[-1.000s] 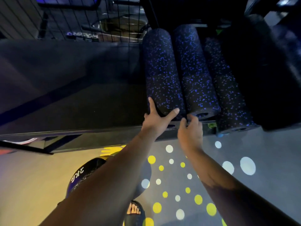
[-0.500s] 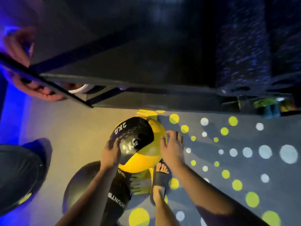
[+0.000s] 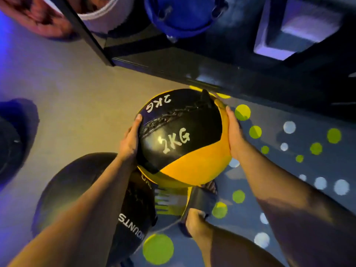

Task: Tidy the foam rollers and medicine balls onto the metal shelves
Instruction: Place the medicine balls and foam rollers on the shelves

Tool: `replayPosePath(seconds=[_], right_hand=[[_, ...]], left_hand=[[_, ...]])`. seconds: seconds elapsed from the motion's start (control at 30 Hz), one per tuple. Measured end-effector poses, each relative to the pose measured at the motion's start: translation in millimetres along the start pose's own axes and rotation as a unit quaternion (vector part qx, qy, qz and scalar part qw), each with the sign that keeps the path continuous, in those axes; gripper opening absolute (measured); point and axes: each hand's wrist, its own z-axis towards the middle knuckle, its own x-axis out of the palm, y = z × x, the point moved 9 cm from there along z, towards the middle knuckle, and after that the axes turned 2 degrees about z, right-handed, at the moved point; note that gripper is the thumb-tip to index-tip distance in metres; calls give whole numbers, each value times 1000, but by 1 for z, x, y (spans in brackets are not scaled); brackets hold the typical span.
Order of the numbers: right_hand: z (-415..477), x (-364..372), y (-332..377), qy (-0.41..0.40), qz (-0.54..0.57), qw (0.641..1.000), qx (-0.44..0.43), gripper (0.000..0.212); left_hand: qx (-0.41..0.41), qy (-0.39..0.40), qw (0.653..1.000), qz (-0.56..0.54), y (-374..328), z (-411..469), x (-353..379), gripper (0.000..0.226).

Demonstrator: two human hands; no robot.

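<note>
A black and yellow medicine ball (image 3: 183, 137) marked "2KG" is held between both palms in front of the metal shelf (image 3: 221, 74). My left hand (image 3: 130, 141) presses its left side and my right hand (image 3: 234, 132) presses its right side. The ball sits above my sandalled foot (image 3: 200, 199); I cannot tell if it is clear of the floor. A second, black medicine ball (image 3: 77, 189) lies on the floor under my left forearm. No foam rollers are in view.
The shelf's lower level holds a blue ball-like object (image 3: 183, 14), a white-rimmed item (image 3: 104, 14) and a pale block (image 3: 300, 29). A dark round object (image 3: 13, 139) lies at the far left. The floor (image 3: 289, 151) has yellow and white dots.
A second ago both hands were on the foam rollers on the shelf. The view dropped to the floor, and both hands closed onto the 2KG ball, which now fills more of the view.
</note>
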Motion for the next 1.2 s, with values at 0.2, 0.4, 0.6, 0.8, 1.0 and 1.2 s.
replayPosePath(seconds=[0.2, 0.4, 0.6, 0.8, 1.0, 1.2], right_hand=[[-78, -46, 32, 48, 70, 994, 65, 82], [-199, -78, 312, 83, 50, 995, -2, 85], [-190, -146, 534, 58, 44, 987, -143, 50], [-155, -209, 545, -44, 30, 980, -194, 77], [-125, -231, 539, -100, -147, 939, -294, 75], [-114, -222, 533, -23, -176, 934, -309, 70]], left_hand=[[60, 53, 995, -63, -74, -162, -3, 81], [170, -27, 980, -96, -228, -338, -45, 74], [312, 12, 940, -141, -381, -437, 23, 76], [434, 69, 898, 5, -450, -442, 185, 68], [613, -69, 730, 293, -494, -463, 298, 60], [552, -111, 734, 380, -489, -454, 283, 57]])
